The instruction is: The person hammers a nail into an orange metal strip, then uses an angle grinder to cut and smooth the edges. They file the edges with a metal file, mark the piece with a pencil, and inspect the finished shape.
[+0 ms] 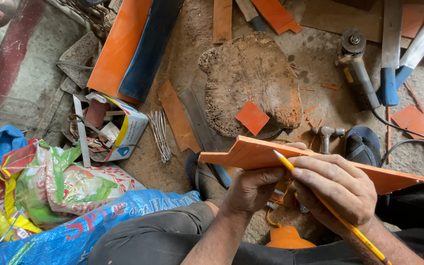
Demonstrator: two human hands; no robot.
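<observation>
Left hand (251, 189): fingers closed on the lower edge of an orange board (251, 153), palm up, wrist bent upward. Right hand (337, 189): fingers pinched around a yellow pencil (320, 196), tip touching the board's face, knuckles up. Beyond the fingers: wooden stump (251, 78), hammer (326, 135), angle grinder (361, 68).

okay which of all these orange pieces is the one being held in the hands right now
The long notched orange strip, gripped by the left hand while the right hand holds a yellow pencil against it. The others lie loose on the ground.
</observation>
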